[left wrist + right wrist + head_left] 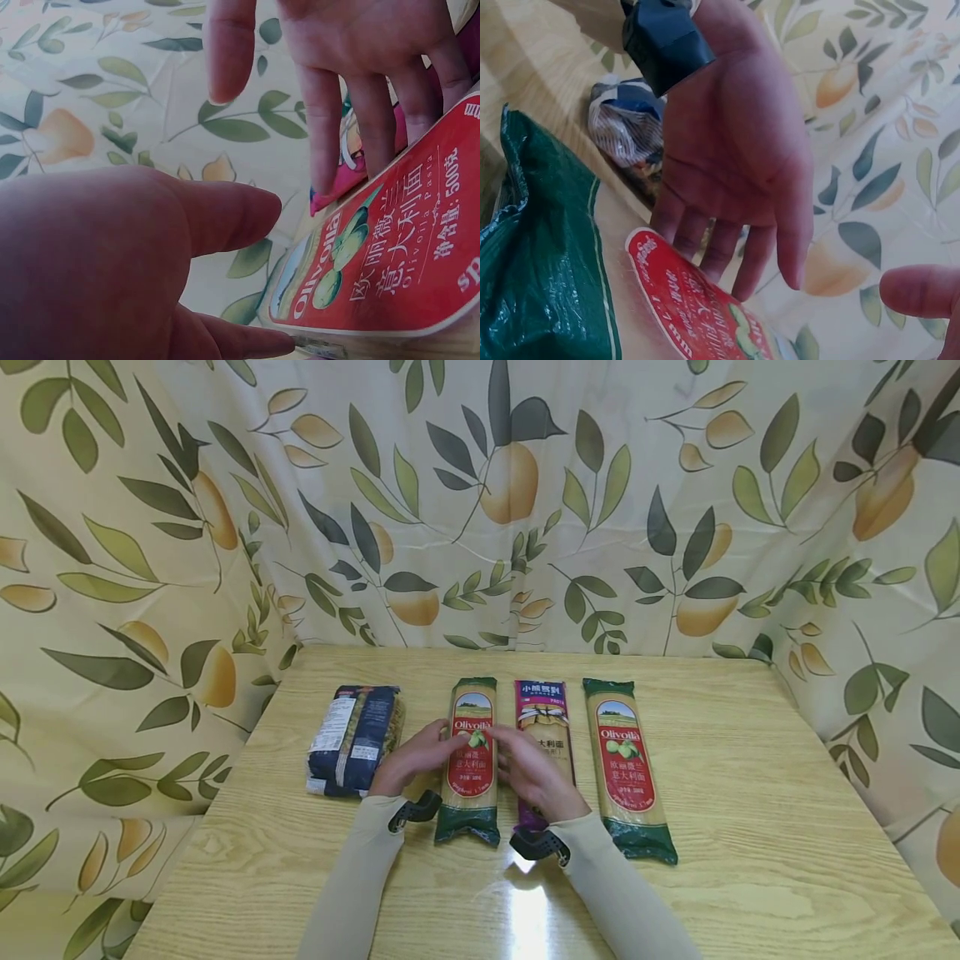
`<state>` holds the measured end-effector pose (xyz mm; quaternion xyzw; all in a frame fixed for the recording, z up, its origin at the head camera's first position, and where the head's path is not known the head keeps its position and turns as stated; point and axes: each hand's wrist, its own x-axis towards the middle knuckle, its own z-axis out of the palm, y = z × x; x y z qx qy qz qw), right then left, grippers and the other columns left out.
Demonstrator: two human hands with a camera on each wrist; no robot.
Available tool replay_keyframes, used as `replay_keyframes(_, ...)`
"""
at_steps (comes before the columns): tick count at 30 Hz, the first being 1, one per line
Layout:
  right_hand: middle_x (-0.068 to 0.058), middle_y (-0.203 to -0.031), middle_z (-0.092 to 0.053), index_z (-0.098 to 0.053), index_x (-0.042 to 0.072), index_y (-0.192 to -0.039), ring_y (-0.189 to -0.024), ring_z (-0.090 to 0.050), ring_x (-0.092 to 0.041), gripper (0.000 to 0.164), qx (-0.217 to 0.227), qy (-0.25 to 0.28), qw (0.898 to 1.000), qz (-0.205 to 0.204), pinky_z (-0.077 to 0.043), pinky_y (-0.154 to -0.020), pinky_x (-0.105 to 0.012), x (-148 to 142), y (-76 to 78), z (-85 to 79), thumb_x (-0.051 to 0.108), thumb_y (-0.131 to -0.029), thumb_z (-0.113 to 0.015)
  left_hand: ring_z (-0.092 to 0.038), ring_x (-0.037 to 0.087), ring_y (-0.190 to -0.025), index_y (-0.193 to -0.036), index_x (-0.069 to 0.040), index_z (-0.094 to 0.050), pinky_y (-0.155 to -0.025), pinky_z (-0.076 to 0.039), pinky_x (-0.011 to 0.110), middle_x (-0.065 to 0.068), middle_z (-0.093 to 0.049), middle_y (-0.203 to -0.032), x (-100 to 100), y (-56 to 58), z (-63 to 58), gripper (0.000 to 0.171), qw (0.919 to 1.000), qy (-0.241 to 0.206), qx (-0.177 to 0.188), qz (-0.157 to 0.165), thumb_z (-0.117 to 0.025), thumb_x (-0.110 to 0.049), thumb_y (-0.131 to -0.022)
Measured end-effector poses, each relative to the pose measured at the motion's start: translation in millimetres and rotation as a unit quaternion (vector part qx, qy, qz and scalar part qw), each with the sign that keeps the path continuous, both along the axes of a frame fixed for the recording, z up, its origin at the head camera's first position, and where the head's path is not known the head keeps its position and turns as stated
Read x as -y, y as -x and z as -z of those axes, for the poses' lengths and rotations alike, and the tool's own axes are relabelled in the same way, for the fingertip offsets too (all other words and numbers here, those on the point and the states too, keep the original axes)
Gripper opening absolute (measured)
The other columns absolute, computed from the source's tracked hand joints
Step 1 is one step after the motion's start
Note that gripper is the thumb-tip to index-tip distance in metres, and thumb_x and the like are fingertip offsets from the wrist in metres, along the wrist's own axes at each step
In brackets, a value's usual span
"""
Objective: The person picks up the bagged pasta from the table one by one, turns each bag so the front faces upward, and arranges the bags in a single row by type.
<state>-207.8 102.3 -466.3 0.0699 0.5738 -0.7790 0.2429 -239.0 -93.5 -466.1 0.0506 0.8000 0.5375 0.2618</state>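
Observation:
A pack of Olivoila spaghetti [471, 781], clear with green ends and a red label, lies flat between my hands. My left hand [411, 758] is at its left edge, fingers extended and thumb over the label's side. From the opposite side my right hand [534, 770] faces it, partly covering a purple pasta pack [542, 697]. In the left wrist view, the right hand's straight fingers [371, 124] come down beside the spaghetti's far edge. The right wrist view shows the left palm [731, 142] turned toward the pack. Whether either hand touches it I cannot tell.
Another Olivoila spaghetti pack [628, 768] lies to the right, slightly slanted. A dark blue bag of pasta [354, 739] sits left of my left hand. The wooden table [750, 827] meets leaf-and-fruit patterned cloth [465, 568] at the back and sides.

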Motion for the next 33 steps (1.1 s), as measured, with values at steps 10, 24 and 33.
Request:
replay_keyframes(10,-0.019,-0.162,-0.034,-0.036,0.002,-0.153,-0.15,-0.035,-0.036,0.047,-0.002,0.009,1.0,0.007,-0.026,-0.127,-0.053,-0.4,-0.4,-2.0,0.022,-0.11,-0.04,-0.07,0.023,-0.106,-0.158,-0.003,-0.032,-0.095,-0.056,0.041,0.019,-0.068,-0.127,-0.7,-0.7,0.4,0.062,0.9998,0.018,0.002,-0.005,-0.049,-0.035,-0.109)
replay_keyframes(24,-0.022,-0.169,-0.022,-0.018,-0.003,-0.161,-0.158,-0.02,-0.042,0.062,-0.031,0.017,0.999,0.011,-0.014,-0.132,-0.054,-11.4,0.7,-14.1,0.019,-0.109,-0.044,-0.062,0.037,-0.127,-0.162,-0.004,-0.025,-0.103,-0.053,0.054,0.023,-0.06,-0.141,3.3,-3.7,-5.3,0.072,0.9986,0.052,-0.007,-0.003,-0.051,-0.042,-0.107)
replay_keyframes(33,-0.022,-0.167,-0.027,-0.024,-0.003,-0.16,-0.155,-0.027,-0.041,0.058,-0.045,0.007,0.999,0.015,-0.019,-0.131,-0.052,-10.8,-0.7,-15.4,0.019,-0.11,-0.043,-0.055,0.041,-0.134,-0.162,-0.009,-0.028,-0.108,-0.049,0.058,0.022,-0.05,-0.152,9.5,-7.7,-19.0,0.072,0.9953,0.086,-0.044,0.001,-0.052,-0.046,-0.106)
